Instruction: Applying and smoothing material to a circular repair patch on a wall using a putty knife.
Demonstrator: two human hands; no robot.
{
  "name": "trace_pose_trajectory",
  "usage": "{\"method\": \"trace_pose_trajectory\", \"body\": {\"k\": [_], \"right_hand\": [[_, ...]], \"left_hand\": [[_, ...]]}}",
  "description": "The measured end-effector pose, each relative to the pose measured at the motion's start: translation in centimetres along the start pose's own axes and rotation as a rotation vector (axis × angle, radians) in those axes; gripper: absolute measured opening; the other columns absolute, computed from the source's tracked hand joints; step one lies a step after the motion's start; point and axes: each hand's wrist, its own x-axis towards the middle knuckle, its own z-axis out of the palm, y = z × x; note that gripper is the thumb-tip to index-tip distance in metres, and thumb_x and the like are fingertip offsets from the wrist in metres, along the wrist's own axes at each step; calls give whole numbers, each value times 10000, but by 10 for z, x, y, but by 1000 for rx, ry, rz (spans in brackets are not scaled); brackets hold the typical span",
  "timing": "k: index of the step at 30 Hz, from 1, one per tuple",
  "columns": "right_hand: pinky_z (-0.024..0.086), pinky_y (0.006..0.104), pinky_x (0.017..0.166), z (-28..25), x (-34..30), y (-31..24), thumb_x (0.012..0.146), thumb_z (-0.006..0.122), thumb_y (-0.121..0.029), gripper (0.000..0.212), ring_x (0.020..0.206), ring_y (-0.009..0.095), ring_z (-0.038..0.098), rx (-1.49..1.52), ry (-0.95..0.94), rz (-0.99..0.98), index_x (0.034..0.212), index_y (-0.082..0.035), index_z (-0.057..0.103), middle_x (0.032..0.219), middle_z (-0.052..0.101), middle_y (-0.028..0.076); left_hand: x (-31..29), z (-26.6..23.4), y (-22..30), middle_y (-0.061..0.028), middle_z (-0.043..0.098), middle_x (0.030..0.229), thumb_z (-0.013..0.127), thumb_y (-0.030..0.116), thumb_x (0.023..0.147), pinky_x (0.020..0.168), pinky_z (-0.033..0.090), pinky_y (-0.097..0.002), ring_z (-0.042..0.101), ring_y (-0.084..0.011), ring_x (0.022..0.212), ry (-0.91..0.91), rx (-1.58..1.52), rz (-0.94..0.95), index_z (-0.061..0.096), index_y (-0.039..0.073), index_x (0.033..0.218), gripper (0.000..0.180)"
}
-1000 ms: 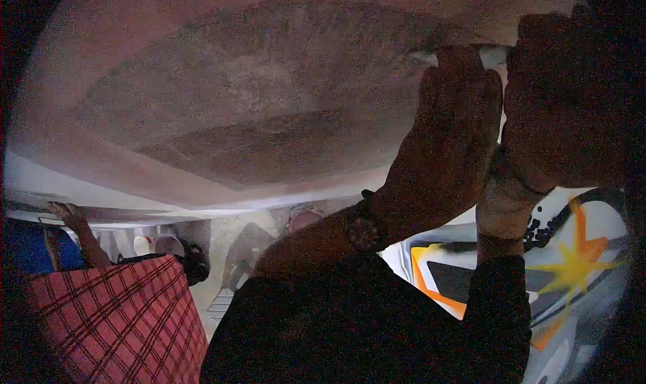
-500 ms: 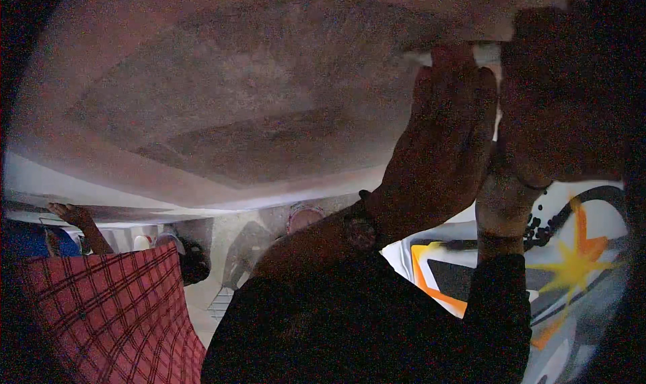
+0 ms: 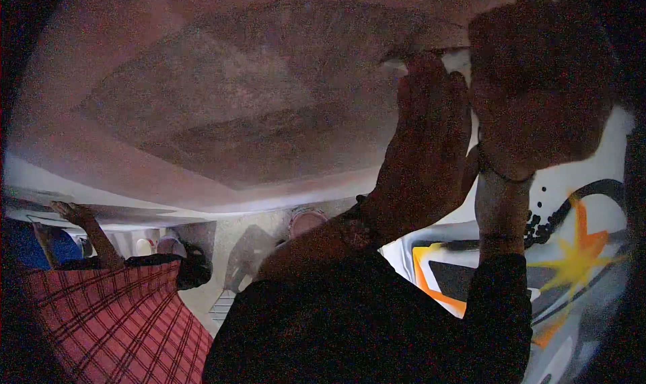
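Note:
My left hand [image 3: 431,138], with a watch at the wrist [image 3: 356,231], lies flat with its fingers stretched and close together. Its fingertips press on a thin, flat blade-like tool [image 3: 457,58] held against a broad pinkish surface [image 3: 148,68]. Just to the right, my right hand [image 3: 545,81] is closed in a fist where the tool's right end disappears. The tool's handle is hidden, and deep shadow hides most finger detail. Left of my hands, a darker, uneven patch [image 3: 269,81] spreads over the surface.
A person in a red plaid garment [image 3: 128,310] stands at lower left, one hand [image 3: 73,213] raised near the surface. Below lie a round pinkish container [image 3: 308,221] and some light rungs [image 3: 222,306]. My dark top with an orange print [image 3: 431,283] fills the lower right.
Both my hands and the thin tool have moved left along the surface. The right fist shows more fully now. The plaid-clad person has shifted slightly lower.

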Motion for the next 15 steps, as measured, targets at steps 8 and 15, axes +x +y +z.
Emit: {"method": "trace_pose_trajectory", "body": {"k": [8,15], "right_hand": [[357,413,686,13,-13,-4,887,459,-331,340,673,209,420,105,320,76,1123,-95,522,791,502,86],[385,457,828,36,-10,6,849,496,-350,358,807,247,501,194,593,153,1080,-78,528,911,555,123]], "left_hand": [[-3,1,-4,-453,206,1320,546,298,823,1039,175,-620,167,-583,1272,-7,44,31,315,-199,1255,697],[-13,-5,-10,-457,216,1307,547,285,829,1040,181,-624,179,-593,1259,21,-13,15,310,-204,1252,688]]}}
